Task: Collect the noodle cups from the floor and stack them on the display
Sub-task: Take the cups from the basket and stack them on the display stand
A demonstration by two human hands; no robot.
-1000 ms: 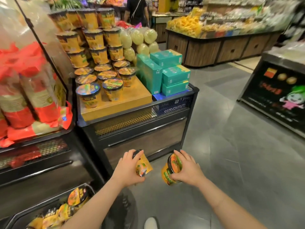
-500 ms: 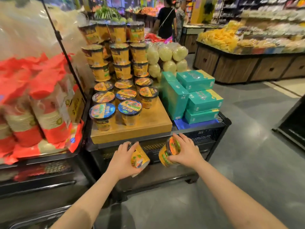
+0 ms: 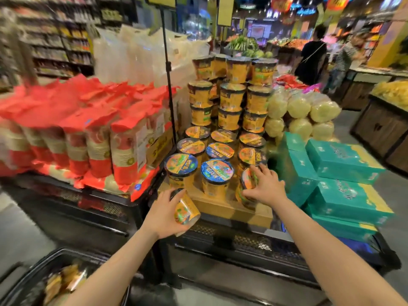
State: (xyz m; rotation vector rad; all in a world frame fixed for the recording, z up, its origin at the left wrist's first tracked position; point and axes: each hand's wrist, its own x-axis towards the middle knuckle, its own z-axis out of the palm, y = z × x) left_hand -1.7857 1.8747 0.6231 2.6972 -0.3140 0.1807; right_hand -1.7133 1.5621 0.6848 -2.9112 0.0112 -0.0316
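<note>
Two noodle cups at the display, one per hand.
Left hand (image 3: 162,214) grip curls round a tilted cup (image 3: 186,209) before the wooden platform (image 3: 231,209); right hand (image 3: 266,186) grip clasps a second cup (image 3: 248,184) on its front right corner.

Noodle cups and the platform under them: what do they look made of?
Noodle cups: likely paper or plastic with a glossy printed wrap and a shiny film lid; glare shows on the lids. Platform: looks like matte yellow-brown cardboard or wood; flat, no shine. Hard to tell which.
</note>
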